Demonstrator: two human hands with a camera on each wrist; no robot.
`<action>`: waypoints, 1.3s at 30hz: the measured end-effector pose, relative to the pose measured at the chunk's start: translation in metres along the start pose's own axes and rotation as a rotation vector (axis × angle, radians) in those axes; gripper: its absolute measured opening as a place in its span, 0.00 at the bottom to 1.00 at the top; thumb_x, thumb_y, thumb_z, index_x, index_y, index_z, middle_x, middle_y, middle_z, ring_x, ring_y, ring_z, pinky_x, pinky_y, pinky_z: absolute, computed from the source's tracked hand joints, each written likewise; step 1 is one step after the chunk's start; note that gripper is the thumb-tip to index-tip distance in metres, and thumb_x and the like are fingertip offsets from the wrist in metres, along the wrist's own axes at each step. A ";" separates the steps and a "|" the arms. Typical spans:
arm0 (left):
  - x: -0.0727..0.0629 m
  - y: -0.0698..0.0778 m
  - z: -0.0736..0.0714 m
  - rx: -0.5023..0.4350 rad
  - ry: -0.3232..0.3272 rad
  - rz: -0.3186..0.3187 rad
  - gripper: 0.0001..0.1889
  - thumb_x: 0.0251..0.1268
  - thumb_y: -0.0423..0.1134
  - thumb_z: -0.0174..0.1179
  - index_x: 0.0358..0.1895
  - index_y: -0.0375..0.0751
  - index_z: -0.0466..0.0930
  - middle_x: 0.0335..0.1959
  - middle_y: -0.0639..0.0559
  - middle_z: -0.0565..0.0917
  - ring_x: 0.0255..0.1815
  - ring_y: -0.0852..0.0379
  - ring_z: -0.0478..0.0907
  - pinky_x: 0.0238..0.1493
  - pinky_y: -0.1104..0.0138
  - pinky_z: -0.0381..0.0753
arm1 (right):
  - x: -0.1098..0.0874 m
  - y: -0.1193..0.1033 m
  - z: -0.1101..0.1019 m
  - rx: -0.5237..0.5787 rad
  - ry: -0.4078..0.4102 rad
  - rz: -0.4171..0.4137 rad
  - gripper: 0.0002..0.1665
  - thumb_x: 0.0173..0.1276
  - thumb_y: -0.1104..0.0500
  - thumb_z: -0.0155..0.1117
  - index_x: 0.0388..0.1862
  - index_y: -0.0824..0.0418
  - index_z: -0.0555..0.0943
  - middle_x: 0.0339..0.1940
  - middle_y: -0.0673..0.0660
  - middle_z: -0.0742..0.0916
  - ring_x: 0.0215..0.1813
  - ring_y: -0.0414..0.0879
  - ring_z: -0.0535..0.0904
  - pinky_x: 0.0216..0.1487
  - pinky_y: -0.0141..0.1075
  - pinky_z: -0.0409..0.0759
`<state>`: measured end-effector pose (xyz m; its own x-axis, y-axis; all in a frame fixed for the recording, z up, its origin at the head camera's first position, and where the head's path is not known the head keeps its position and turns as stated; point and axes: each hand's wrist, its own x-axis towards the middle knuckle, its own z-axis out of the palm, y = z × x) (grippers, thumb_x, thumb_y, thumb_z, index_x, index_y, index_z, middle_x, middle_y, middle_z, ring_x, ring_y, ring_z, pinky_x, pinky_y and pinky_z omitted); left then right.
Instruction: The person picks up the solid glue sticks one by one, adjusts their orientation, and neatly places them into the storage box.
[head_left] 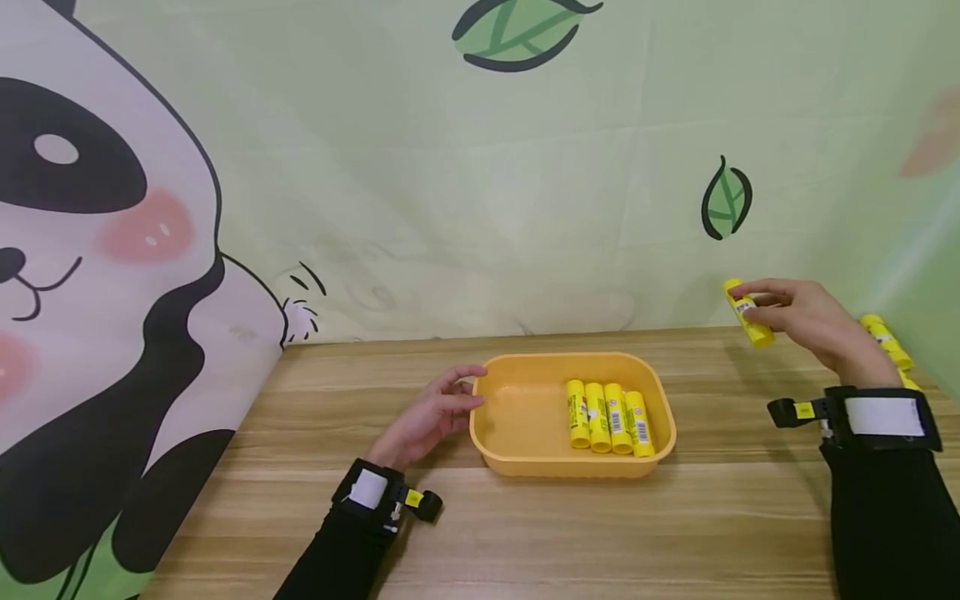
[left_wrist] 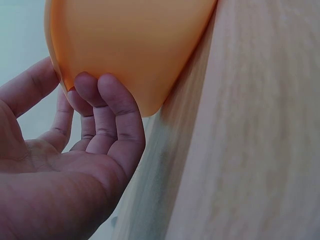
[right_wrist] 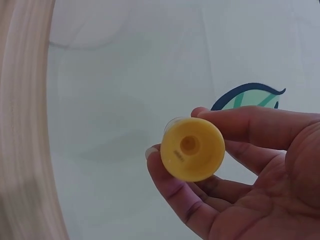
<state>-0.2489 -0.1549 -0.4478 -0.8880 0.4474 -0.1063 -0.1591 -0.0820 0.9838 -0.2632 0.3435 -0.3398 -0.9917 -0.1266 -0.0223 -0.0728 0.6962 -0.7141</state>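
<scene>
The right hand (head_left: 813,321) pinches a yellow tube (head_left: 745,308) between thumb and fingers, well apart from the tray (head_left: 521,417) and seemingly raised off the surface (head_left: 525,533). From that tube, the tray lies to the left and closer to the person, so the line between the two runs leftward and back.

The long axis of the held tube slants in the head view, its upper end to the left and its lower end to the right. The right wrist view meets it nearly end-on, with the round end facing the camera. Four similar tubes (head_left: 617,417) lie side by side in the right part of the tray, their axes running closer to straight from the far wall toward the near one, so the held tube is turned somewhat from their row. The bare floor of the tray is left of that row, on the side away from the right hand.

The left hand (head_left: 431,412) is the nearer one to the tray: its bent fingers meet the rim and outer wall at the left end, though whether they grip it firmly or merely rest there cannot be told. The right hand is nearer to the spare tubes (head_left: 887,340) at the far right, partly hidden behind its wrist.
</scene>
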 end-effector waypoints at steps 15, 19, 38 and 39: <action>0.001 -0.001 -0.001 -0.008 0.002 -0.002 0.25 0.75 0.28 0.56 0.72 0.36 0.66 0.45 0.51 0.76 0.43 0.56 0.78 0.46 0.65 0.82 | -0.001 -0.023 0.007 -0.008 -0.018 -0.068 0.27 0.83 0.60 0.54 0.74 0.71 0.70 0.67 0.77 0.74 0.49 0.47 0.78 0.43 0.31 0.80; 0.001 -0.001 -0.001 -0.008 -0.001 -0.001 0.26 0.75 0.28 0.56 0.73 0.35 0.65 0.46 0.50 0.76 0.43 0.56 0.78 0.47 0.65 0.82 | -0.001 -0.028 0.010 -0.022 -0.017 -0.087 0.26 0.82 0.60 0.55 0.73 0.70 0.71 0.66 0.76 0.75 0.51 0.52 0.79 0.43 0.32 0.80; 0.000 0.000 -0.001 0.002 0.001 -0.007 0.26 0.76 0.29 0.56 0.74 0.35 0.66 0.47 0.50 0.76 0.45 0.54 0.78 0.49 0.64 0.82 | -0.003 -0.052 0.022 -0.060 -0.050 -0.121 0.24 0.82 0.62 0.55 0.71 0.70 0.73 0.65 0.76 0.76 0.59 0.65 0.77 0.46 0.34 0.78; 0.000 0.001 -0.001 0.001 0.001 -0.007 0.26 0.76 0.29 0.56 0.74 0.35 0.66 0.47 0.50 0.76 0.45 0.54 0.78 0.49 0.64 0.82 | -0.003 -0.053 0.023 -0.062 -0.052 -0.125 0.24 0.81 0.62 0.56 0.71 0.70 0.73 0.65 0.76 0.76 0.59 0.65 0.77 0.46 0.34 0.79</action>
<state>-0.2494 -0.1555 -0.4473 -0.8872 0.4474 -0.1131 -0.1649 -0.0785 0.9832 -0.2538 0.2908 -0.3180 -0.9678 -0.2502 0.0265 -0.2031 0.7146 -0.6694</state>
